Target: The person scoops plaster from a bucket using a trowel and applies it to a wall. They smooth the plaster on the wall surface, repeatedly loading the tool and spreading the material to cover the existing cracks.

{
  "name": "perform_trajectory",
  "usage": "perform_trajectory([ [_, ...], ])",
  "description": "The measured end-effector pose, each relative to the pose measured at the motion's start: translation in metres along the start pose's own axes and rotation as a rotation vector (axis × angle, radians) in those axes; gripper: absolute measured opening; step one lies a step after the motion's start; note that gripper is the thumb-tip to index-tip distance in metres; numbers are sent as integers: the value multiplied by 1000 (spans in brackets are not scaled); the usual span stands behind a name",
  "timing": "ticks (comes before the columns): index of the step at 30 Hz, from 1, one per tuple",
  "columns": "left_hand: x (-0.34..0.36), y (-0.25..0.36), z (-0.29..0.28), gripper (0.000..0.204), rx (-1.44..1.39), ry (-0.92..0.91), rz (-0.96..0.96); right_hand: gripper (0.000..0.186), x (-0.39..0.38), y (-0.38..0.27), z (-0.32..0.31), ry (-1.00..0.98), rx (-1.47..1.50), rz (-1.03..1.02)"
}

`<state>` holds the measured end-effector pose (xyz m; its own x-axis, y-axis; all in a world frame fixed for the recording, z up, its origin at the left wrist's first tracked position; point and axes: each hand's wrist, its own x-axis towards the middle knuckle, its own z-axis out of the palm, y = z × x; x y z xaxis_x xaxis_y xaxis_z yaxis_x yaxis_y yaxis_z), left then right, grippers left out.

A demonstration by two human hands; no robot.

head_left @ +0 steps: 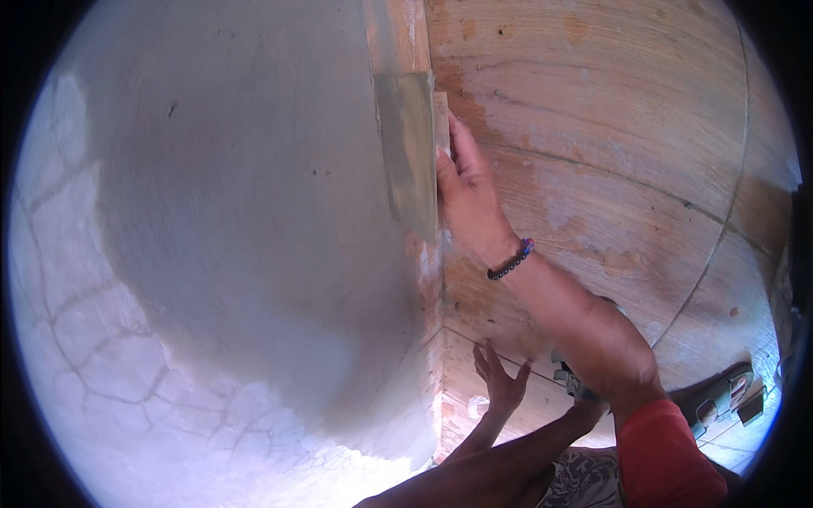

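Observation:
My right hand (470,195) is closed around the handle of a plastering trowel (406,161). The trowel's long rectangular metal blade lies against the edge of the grey plastered wall (254,186), where it meets the tiled floor. Wet-looking dark plaster covers most of that wall. A beaded bracelet circles my right wrist, and a red sleeve covers the upper arm. Lower down, beside the foot of the wall, my left hand (501,385) has its fingers spread with nothing in them. Part of its forearm is hidden behind my leg.
Wood-patterned floor tiles (593,102) with joint lines and smears stretch to the right. Sandalled feet, one in a strapped sandal (720,398), rest on them at lower right. Paler, cracked-looking wall surface (110,339) borders the darker plaster at left.

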<state>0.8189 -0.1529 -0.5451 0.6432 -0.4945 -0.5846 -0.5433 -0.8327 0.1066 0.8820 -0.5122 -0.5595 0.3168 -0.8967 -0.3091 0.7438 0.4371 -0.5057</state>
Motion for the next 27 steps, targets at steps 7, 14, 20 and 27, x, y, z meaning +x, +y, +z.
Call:
perform_trajectory([
  [7,2,-1,0,106,-2,-5,0,57,-49,32,-4,33,-76,22],
  [14,3,0,-3,105,-20,-2,7,58,-65,16,-18,30,123,133],
  [20,1,1,-1,107,8,-9,9,57,35,-1,-34,61,322,37],
  [27,2,1,-1,106,-13,-1,21,57,38,12,-20,-46,270,1],
])
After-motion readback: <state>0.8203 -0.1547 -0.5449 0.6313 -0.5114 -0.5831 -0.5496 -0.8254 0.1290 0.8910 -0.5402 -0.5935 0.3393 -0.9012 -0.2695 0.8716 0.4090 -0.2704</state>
